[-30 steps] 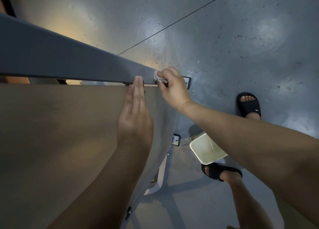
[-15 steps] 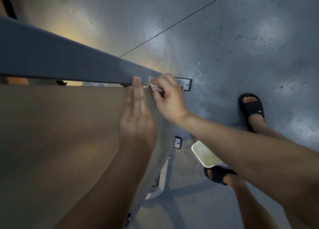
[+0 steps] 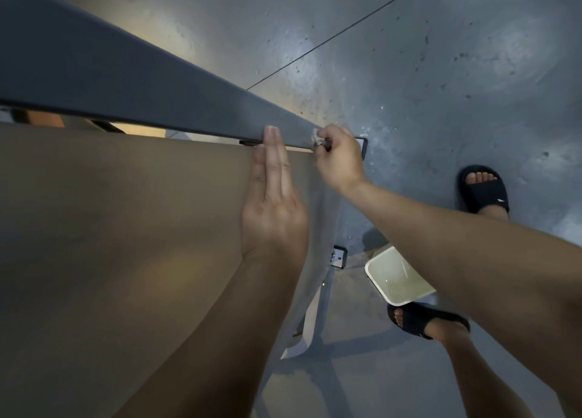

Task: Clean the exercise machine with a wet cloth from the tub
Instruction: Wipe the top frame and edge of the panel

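Wiping under way. Cloth (image 3: 317, 140) pinched in closed right hand (image 3: 338, 159), pressed against lower end of grey machine bar (image 3: 157, 81). Left hand (image 3: 273, 206) flat, open, braced on tan panel (image 3: 110, 228). Tub (image 3: 397, 276) on floor below. Upper bar and panel judged still unwiped.

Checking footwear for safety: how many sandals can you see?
2. One sandal is on the floor at the right, beyond the right forearm. The other sandal is nearer, just below the tub. None seems hidden.
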`<control>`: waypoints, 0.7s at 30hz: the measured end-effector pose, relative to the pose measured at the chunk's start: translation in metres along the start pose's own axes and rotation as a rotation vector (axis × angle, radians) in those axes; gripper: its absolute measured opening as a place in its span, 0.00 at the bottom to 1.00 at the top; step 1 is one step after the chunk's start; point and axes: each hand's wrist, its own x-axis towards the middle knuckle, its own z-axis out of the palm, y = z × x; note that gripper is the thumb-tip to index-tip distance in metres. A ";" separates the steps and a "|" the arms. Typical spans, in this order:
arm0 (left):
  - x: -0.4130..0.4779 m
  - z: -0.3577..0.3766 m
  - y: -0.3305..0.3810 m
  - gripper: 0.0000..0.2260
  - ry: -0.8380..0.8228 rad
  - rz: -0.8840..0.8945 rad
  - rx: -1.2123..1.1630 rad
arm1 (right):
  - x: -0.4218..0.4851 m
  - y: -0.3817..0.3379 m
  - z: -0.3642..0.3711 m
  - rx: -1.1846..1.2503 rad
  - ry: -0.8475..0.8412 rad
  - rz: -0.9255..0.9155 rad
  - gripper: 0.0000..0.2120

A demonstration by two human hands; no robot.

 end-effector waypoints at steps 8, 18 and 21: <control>0.004 0.006 0.004 0.23 0.051 -0.016 -0.007 | -0.017 -0.005 0.011 0.130 0.092 0.002 0.11; 0.008 0.014 0.006 0.30 0.059 -0.168 -0.102 | -0.024 -0.003 -0.001 0.094 0.079 -0.238 0.07; 0.005 0.010 0.009 0.24 0.056 -0.112 -0.082 | -0.024 -0.004 -0.004 0.084 0.073 -0.235 0.07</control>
